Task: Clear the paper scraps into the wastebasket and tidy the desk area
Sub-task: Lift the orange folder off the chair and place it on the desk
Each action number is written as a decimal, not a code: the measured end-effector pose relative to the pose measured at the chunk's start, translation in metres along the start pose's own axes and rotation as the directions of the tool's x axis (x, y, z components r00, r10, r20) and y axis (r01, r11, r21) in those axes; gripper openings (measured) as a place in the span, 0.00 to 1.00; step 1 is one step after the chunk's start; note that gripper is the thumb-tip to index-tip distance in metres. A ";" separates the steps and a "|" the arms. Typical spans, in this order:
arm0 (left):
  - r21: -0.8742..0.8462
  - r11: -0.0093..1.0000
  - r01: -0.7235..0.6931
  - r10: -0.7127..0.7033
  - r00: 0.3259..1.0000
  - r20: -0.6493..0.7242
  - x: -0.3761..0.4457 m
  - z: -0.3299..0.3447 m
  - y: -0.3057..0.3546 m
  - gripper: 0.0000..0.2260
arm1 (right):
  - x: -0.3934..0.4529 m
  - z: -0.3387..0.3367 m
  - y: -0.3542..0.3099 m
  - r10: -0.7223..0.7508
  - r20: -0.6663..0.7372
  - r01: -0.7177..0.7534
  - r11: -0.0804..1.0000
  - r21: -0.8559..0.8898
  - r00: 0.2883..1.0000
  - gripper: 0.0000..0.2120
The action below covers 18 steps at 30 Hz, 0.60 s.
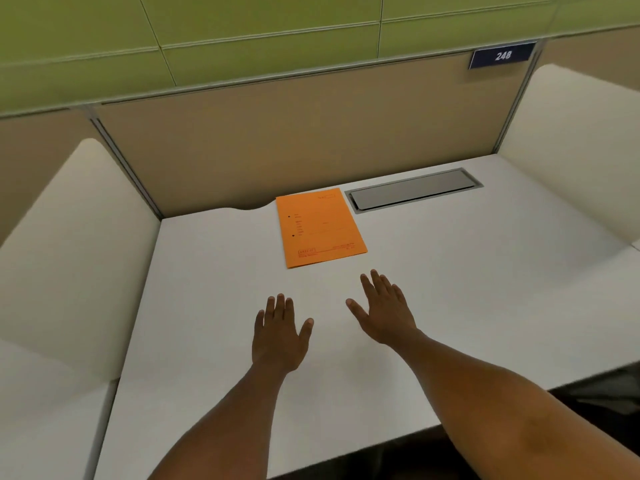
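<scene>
Over the white desk (450,271), left hand (278,332) and right hand (388,311) spread flat, empty, perhaps touching it.

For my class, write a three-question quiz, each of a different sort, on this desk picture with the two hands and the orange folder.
1. True or false: the left hand is gripping the orange folder.
2. Multiple choice: the grey cable hatch in the desk lies (A) left of the folder, (B) right of the folder, (C) under the right hand.
3. Fill in: the blue sign on the partition reads ___.

Key:
1. False; both hands are open, fingers spread, on the near side of the folder and apart from it.
2. B.
3. 248.
</scene>
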<state>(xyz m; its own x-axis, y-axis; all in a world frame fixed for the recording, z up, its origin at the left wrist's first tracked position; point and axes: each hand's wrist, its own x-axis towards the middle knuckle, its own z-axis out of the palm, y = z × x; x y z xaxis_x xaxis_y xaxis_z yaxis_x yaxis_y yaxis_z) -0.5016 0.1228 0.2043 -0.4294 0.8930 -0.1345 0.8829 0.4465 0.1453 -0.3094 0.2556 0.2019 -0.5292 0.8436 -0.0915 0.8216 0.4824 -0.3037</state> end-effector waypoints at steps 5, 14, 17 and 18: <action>-0.008 0.999 -0.049 0.049 0.998 -0.030 -0.084 -0.003 -0.005 0.33 | -0.096 0.001 -0.015 0.021 -0.047 -0.019 0.999 0.029 0.999 0.39; 0.017 0.997 -0.081 0.081 0.996 -0.029 -0.193 -0.014 -0.002 0.34 | -0.223 -0.013 -0.026 0.050 -0.082 -0.050 0.999 -0.008 0.995 0.39; 0.015 0.996 -0.086 0.086 0.995 -0.059 -0.213 -0.019 0.008 0.34 | -0.248 -0.022 -0.023 0.052 -0.109 -0.053 0.999 -0.003 0.993 0.39; 0.008 0.996 -0.089 0.089 0.993 -0.072 -0.220 -0.020 0.012 0.34 | -0.256 -0.025 -0.022 0.054 -0.114 -0.055 0.998 -0.005 0.992 0.39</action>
<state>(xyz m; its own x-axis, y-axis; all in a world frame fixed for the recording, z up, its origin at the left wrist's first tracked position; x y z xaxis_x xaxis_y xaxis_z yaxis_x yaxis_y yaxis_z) -0.4003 -0.0670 0.2550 -0.3615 0.9311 -0.0496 0.9191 0.3648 0.1493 -0.1865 0.0351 0.2554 -0.4563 0.8898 0.0005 0.8506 0.4364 -0.2933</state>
